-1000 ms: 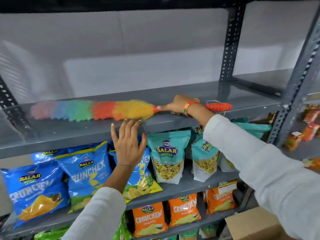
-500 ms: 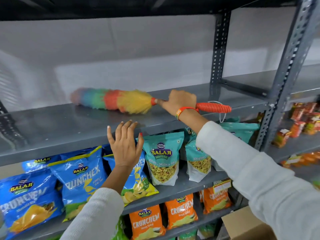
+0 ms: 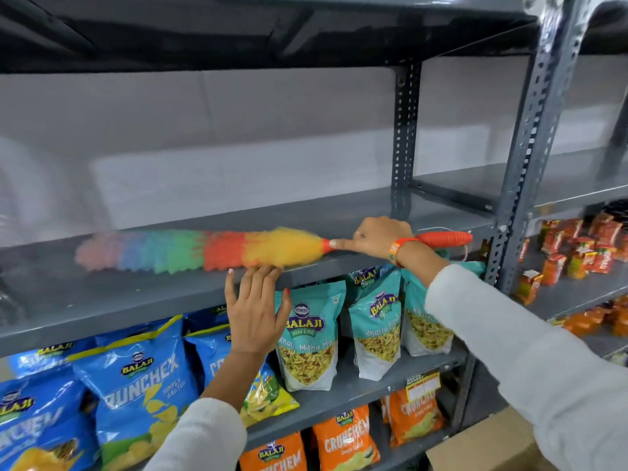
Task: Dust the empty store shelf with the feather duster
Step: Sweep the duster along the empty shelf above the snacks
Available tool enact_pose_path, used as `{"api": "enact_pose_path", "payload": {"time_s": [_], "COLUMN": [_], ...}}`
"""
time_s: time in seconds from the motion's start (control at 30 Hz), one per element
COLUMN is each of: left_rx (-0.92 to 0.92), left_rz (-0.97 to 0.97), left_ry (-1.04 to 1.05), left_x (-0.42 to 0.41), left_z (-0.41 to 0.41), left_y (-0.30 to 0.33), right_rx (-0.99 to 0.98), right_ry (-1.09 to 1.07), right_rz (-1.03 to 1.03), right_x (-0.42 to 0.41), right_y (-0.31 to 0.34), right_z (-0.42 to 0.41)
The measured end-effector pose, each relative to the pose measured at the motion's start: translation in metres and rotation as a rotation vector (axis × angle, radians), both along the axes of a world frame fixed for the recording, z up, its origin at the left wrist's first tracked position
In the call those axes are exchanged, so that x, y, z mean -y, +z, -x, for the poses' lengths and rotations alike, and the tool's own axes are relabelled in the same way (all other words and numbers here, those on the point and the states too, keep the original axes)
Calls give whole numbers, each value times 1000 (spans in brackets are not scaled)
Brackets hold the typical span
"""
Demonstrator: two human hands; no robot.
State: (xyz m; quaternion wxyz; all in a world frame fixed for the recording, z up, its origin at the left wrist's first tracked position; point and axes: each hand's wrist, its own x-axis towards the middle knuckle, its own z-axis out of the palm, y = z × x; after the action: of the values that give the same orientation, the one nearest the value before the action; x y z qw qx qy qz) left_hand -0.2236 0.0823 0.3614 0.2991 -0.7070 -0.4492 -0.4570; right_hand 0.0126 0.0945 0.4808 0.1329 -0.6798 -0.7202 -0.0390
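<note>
Right hand grips duster handle, head lying on shelf. Left hand spread flat, empty, fingertips at shelf's front edge.

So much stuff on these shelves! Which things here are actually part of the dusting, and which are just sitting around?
Part of the dusting:
feather duster
empty shelf
right hand, gripping the duster's handle
left hand, open at the shelf's front edge

Just sitting around:
blue snack bags
teal snack bags
orange snack bags
cardboard box
small red packets
</note>
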Motion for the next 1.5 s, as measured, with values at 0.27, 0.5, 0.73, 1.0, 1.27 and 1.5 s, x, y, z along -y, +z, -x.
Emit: {"api": "enact_pose_path", "payload": {"time_s": [0.27,0.5,0.73,1.0,1.27,1.5], "left_rx": [48,118,81,-6,-104,-53], "left_rz": [19,-45,-83,-30,50,-25], "left_ry": [27,100,-24,-288,-266,-261], "left_x": [-12,-19,-23,-27,-36,-41], "left_z": [-16,-29,-71,-113,-143,-145], "left_y": [-3,4,14,17,9,6], "right_rx": [99,95,74,111,174,194], "right_ry": [-139,-261,-207,-135,-196,-471], "right_rz": [-51,-119,-261,-198,-150,-163], "right_x": [-50,-78,-46,-1,-10,-30], "right_y": [5,1,14,13,-4,2], "right_z": [-42,-47,-70,-151,-194,-201]}}
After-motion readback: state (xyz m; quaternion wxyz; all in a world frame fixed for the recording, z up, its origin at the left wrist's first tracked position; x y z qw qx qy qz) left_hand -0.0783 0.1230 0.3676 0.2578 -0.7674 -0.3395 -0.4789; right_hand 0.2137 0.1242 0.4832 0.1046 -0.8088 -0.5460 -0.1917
